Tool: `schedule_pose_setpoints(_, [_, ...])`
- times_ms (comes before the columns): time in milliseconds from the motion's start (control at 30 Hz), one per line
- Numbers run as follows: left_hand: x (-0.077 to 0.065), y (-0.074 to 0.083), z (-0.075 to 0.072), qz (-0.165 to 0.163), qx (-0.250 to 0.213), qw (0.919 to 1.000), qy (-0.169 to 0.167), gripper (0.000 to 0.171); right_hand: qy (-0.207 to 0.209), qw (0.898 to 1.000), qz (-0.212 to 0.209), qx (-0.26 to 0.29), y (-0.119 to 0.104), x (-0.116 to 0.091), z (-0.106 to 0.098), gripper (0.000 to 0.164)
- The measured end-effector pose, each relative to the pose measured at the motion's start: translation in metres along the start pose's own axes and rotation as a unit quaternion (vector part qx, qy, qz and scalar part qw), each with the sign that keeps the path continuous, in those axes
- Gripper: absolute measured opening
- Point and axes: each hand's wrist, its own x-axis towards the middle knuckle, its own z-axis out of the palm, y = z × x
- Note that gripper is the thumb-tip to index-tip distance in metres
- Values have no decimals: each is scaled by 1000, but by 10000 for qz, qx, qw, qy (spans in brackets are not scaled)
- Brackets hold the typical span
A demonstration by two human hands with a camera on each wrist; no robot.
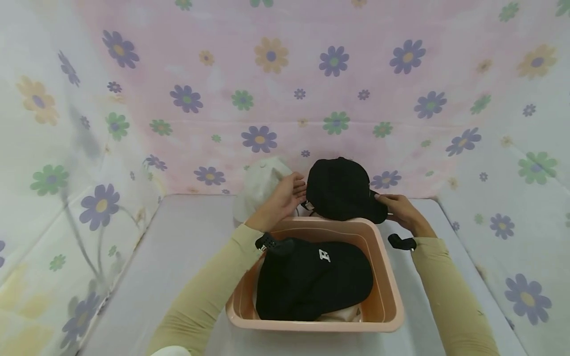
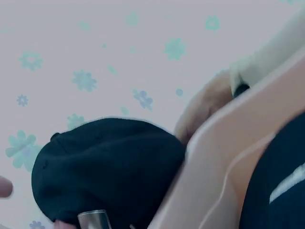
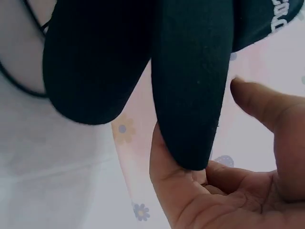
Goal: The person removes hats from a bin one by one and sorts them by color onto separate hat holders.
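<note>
From the head, the black cap [image 1: 336,190] stands on the far part of the worktop [image 1: 178,232], just beyond the pink bin [image 1: 394,306]. The left hand [image 1: 285,195], fingers loosely extended, is between it and the white cap [image 1: 260,183] on the left; the right hand [image 1: 403,212] touches its brim on the right. A lettered cap [image 1: 311,282] fills the bin.

At the left wrist, a fingertip shows beside a metal buckle [image 2: 95,219].

At the right wrist, fingers lie against the brim, thumb apart.
</note>
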Motion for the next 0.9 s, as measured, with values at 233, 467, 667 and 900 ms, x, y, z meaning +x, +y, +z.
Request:
schedule_pose_setpoints(233, [2, -3, 0, -205, -349, 9991, 95, 13, -233, 9996, -133, 98, 0, -2, -5, 81])
schedule_pose_setpoints(467, [3, -6, -1, -671, -496, 9963, 196, 23, -200, 9991, -323, 205, -2, -3, -7, 79])
schedule_pose_setpoints(667, [6, -9, 0, -971, -310, 9948, -95, 53, 55, 9992, -316, 245, -7, -6, -4, 76])
schedule_pose_setpoints(900, [12, -16, 4, -308, 4, 9980, -553, 48, 603, 9977, -254, -199, -13, -8, -2, 83])
